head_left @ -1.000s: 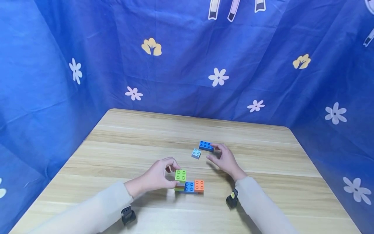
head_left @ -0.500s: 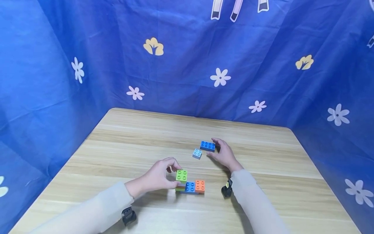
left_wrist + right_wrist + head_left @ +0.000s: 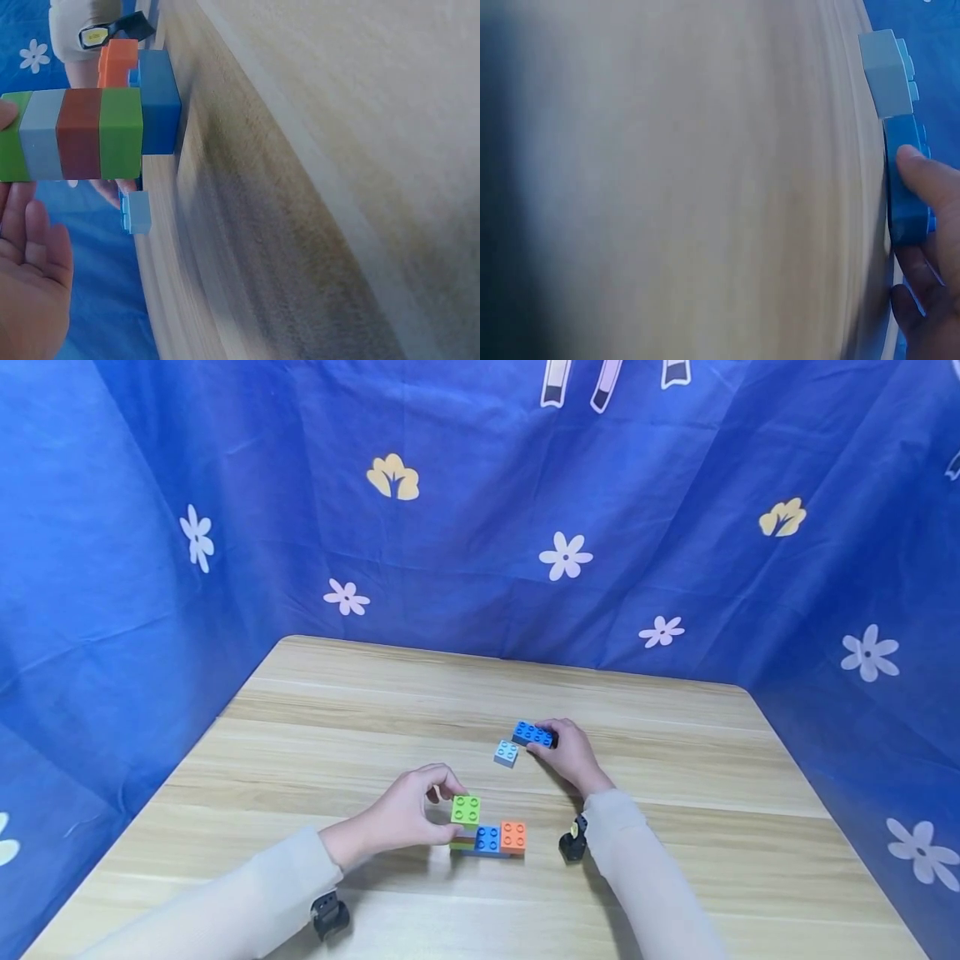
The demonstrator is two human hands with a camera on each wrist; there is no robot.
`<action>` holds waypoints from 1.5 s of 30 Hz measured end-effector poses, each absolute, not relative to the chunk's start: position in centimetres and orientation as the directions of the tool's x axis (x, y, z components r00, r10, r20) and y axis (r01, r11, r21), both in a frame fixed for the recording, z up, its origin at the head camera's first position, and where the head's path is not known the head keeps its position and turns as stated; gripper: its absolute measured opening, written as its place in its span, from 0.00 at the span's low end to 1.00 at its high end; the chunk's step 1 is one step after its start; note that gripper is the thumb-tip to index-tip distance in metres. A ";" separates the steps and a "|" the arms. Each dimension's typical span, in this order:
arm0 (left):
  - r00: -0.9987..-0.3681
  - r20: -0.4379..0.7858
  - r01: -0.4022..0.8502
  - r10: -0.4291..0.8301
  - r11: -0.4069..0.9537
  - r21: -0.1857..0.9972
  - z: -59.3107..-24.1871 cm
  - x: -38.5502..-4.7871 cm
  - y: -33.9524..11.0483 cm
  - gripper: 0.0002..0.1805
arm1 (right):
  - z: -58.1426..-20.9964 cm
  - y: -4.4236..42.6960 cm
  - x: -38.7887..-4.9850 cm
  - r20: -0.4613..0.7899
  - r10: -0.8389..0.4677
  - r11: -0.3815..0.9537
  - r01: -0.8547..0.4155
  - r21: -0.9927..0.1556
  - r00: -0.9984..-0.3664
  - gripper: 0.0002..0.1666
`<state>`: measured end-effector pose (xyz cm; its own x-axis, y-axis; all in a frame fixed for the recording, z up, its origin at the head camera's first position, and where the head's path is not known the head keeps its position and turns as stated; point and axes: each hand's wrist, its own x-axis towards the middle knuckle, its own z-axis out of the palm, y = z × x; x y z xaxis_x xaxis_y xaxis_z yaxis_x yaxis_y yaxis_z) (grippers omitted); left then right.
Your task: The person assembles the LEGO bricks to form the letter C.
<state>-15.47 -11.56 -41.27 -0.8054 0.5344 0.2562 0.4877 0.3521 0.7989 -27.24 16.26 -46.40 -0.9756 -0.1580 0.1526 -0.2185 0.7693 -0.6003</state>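
My left hand (image 3: 408, 808) pinches the top lime green brick (image 3: 466, 810) of a small tower between thumb and fingers. Below that brick, the left wrist view shows a light grey-blue brick (image 3: 41, 135), a brown-red brick (image 3: 79, 135) and another green brick (image 3: 121, 135). The tower stands on one end of a blue base brick (image 3: 487, 839); an orange brick (image 3: 513, 837) sits on the other end. Farther back, my right hand (image 3: 573, 756) grips the right end of a long blue brick (image 3: 526, 732) on the table, its thumb (image 3: 915, 169) against the near side.
A light blue square brick (image 3: 506, 753) lies loose just in front of the long blue brick's left end. The wooden table (image 3: 360, 710) has blue patterned cloth (image 3: 465, 510) hanging behind it and at both sides.
My right hand has moved slightly left and closed its thumb and fingers on the long blue brick. The left hand and the tower have stayed in place.
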 end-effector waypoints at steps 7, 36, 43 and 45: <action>-0.802 0.269 0.501 0.533 0.354 0.790 -41.5 -15.5 -11.6 0.18 | -45.2 17.1 -26.5 0.198 -0.108 0.704 -0.215 -0.677 -0.974 0.25; -0.799 0.278 0.512 0.534 0.360 0.779 -41.1 -15.3 -11.8 0.18 | -39.0 13.7 -17.1 0.390 -0.521 0.395 -0.620 -0.678 -0.759 0.22; -0.803 0.272 0.506 0.530 0.367 0.780 -41.0 -15.3 -11.8 0.19 | -38.3 13.3 -16.4 0.350 -0.598 0.401 -0.647 -0.649 -0.721 0.23; -0.803 0.273 0.508 0.530 0.369 0.779 -40.9 -15.3 -11.8 0.19 | -38.1 13.2 -16.3 0.335 -0.608 0.409 -0.646 -0.645 -0.720 0.22</action>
<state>-15.26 -11.79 -40.94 -0.8031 0.5297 0.2728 0.5077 0.3687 0.7787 -16.31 13.23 -38.12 -0.7197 -0.6082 0.3350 -0.6457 0.4087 -0.6450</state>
